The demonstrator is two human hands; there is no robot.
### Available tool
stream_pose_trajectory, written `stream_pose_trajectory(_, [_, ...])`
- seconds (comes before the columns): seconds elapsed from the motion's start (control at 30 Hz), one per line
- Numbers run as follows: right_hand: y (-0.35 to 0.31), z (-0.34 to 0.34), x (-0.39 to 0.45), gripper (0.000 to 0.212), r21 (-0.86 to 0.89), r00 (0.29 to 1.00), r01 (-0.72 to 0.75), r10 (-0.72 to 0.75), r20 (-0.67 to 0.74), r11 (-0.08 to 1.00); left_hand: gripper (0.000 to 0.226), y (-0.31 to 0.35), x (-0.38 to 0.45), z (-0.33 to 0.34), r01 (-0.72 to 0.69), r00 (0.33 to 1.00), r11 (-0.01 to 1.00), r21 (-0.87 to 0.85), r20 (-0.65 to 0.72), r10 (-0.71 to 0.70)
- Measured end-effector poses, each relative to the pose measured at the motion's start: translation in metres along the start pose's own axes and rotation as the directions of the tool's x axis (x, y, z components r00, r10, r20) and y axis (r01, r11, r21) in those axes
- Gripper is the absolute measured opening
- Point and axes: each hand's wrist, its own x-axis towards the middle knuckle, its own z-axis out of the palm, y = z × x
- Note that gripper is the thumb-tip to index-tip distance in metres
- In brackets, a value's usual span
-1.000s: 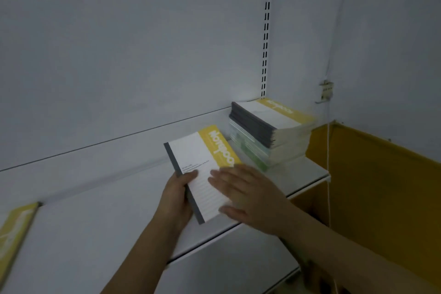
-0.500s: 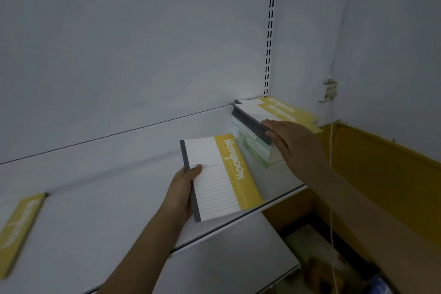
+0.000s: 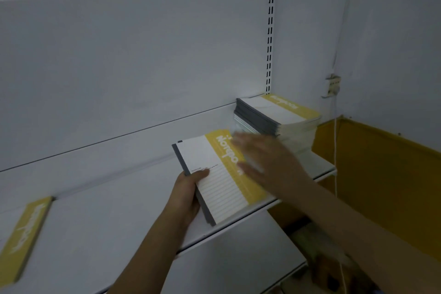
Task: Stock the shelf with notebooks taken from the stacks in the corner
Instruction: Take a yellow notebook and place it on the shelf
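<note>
Since half a second ago the right hand (image 3: pixel 269 164) has left the stack of notebooks (image 3: pixel 281 119) in the corner and swung back over the held notebooks (image 3: pixel 219 181), its fingers stretched out flat and blurred by motion above the yellow band of the cover; whether it touches the cover cannot be told. The white metal shelf (image 3: pixel 107 222) runs along a pale back panel with a slotted upright (image 3: pixel 270 31) at its right end, and a yellow panel (image 3: pixel 381 174) stands against the wall to the right. The left hand (image 3: pixel 186 196) grips the held notebooks by their grey spine edge, thumb on top of the lined cover, and they sit at the shelf's front edge, just beside the stack. Another yellow notebook (image 3: pixel 26 234) lies flat on the shelf far to the left.
</note>
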Motion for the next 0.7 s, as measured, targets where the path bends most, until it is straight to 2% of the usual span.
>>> stream_pose_trajectory(0.07, [0.032, -0.015, 0.009, 0.056, -0.023, 0.987, -0.146, 0.144, -0.077, 0.989, 0.032, -0.001, 0.001, -0.001, 0.003, 1.0, 1.0, 0.019, 0.008, -0.003])
stream_pose_trajectory(0.1, [0.048, -0.019, 0.011, 0.063, -0.035, 0.977, -0.209, 0.207, -0.061, 0.977, 0.032, -0.002, 0.001, -0.002, 0.0, 1.0, 1.0, 0.022, 0.011, 0.0])
stream_pose_trajectory(0.2, [0.082, -0.014, 0.001, 0.08, -0.029, 0.929, -0.353, 0.354, 0.109, 0.935, 0.033, -0.002, 0.0, -0.002, -0.006, 0.999, 1.0, 0.027, 0.033, 0.006])
stream_pose_trajectory(0.27, [0.086, -0.007, -0.01, 0.073, 0.006, 0.928, -0.365, 0.363, 0.087, 0.931, 0.033, -0.002, 0.0, -0.002, -0.005, 0.999, 1.0, 0.03, 0.036, 0.004])
stream_pose_trajectory(0.37, [0.074, -0.009, -0.015, 0.048, 0.071, 0.947, -0.26, 0.269, -0.176, 0.963, 0.033, -0.002, 0.0, -0.001, -0.015, 0.999, 0.999, 0.049, 0.032, 0.013])
stream_pose_trajectory(0.53, [0.022, -0.026, -0.014, 0.035, 0.033, 0.908, -0.06, 0.068, -0.413, 0.998, 0.029, -0.002, -0.002, 0.003, -0.043, 0.999, 0.995, 0.093, 0.031, 0.04])
stream_pose_trajectory(0.6, [-0.008, -0.014, -0.022, 0.029, -0.003, 0.908, 0.067, -0.062, -0.415, 0.998, 0.039, 0.0, -0.003, 0.005, -0.029, 1.0, 0.999, 0.037, 0.006, 0.029])
stream_pose_trajectory(0.63, [-0.022, 0.0, -0.03, 0.028, -0.004, 0.926, 0.13, -0.123, -0.356, 0.992, 0.053, 0.001, -0.002, 0.005, 0.004, 1.0, 1.0, -0.016, -0.003, -0.004])
stream_pose_trajectory(0.7, [-0.048, 0.032, -0.048, 0.036, 0.07, 0.963, 0.245, -0.234, -0.134, 0.967, 0.071, 0.004, -0.005, 0.004, 0.062, 0.998, 0.994, -0.091, 0.017, -0.061])
